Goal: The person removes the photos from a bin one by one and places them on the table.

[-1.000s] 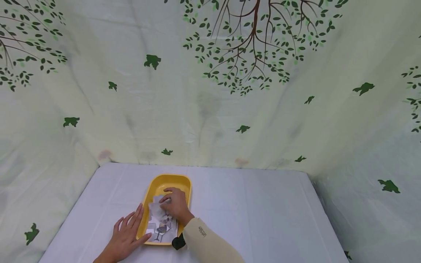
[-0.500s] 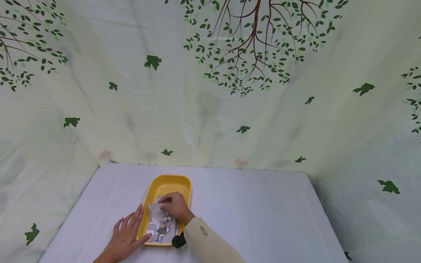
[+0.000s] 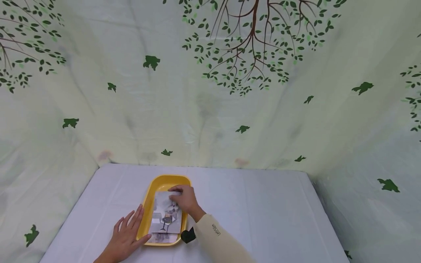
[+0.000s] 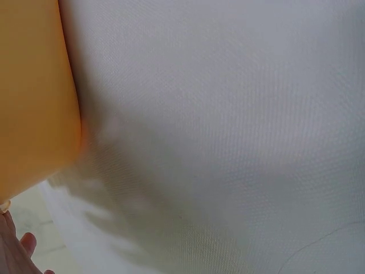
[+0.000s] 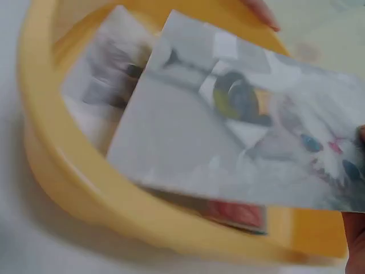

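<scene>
A yellow tray (image 3: 148, 204) stands on the white-covered table, its side wall filling the left of the left wrist view. My right hand (image 3: 186, 199) pinches the far edge of a picture card (image 5: 188, 131) printed with a white cat and a wine glass. The card is tilted over the tray. Beneath it lie other picture cards (image 5: 108, 65), one showing a red corner (image 5: 236, 214); most of them are hidden. My left hand (image 3: 123, 235) rests at the tray's left rim, fingers straight and spread, thumb at the near corner.
White cloth covers the table (image 3: 250, 212), which reaches right and behind the tray. A pale curtain (image 3: 204, 120) with printed trees and leaves encloses the back and sides. A small black object (image 3: 188, 235) sits by the right cuff.
My right hand has taken the cat card up off the others and shifted it right and away, uncovering a card at the tray's near end. The left hand has stayed put.
</scene>
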### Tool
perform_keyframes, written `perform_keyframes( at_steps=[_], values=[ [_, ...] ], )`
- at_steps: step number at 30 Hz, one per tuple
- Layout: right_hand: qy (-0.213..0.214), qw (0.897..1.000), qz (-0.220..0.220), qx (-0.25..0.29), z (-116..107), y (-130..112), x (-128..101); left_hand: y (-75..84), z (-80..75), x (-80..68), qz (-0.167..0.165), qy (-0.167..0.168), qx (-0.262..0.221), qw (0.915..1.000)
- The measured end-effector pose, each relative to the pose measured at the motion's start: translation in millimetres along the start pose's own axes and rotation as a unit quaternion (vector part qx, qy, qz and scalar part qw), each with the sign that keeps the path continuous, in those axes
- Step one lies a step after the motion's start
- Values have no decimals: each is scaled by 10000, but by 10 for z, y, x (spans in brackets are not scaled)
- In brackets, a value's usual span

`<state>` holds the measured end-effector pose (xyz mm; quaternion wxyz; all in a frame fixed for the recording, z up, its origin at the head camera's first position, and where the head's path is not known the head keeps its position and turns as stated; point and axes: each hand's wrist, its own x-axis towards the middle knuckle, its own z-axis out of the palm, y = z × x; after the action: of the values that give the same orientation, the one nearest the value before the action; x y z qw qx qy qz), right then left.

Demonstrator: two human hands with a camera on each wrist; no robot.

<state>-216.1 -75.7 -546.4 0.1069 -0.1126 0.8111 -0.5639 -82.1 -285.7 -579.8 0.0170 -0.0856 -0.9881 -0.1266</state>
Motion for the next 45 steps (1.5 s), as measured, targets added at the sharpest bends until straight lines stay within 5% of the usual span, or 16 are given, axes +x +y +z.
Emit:
perform_keyframes(
  at_steps=[11, 19, 33, 39, 45],
  values=[
    [1020, 9847, -359, 1368, -852, -14, 202, -41, -1, -27, 293, 425, -54, 9987],
    [1523, 9813, 15, 1181, -1363, 331, 265, -27, -52, -2, -150, -280, -429, 9986],
    [659, 9947, 749, 233, -1244, 893, 349, -19, -99, -6, -310, -521, -582, 9965],
    [772, 9905, 1100, -287, -1184, 979, 369, 16, -80, -8, -284, -513, -709, 9958],
    [800, 9917, 906, -433, -1211, 977, 372, 36, -75, -7, -264, -455, -599, 9968]
  ],
)
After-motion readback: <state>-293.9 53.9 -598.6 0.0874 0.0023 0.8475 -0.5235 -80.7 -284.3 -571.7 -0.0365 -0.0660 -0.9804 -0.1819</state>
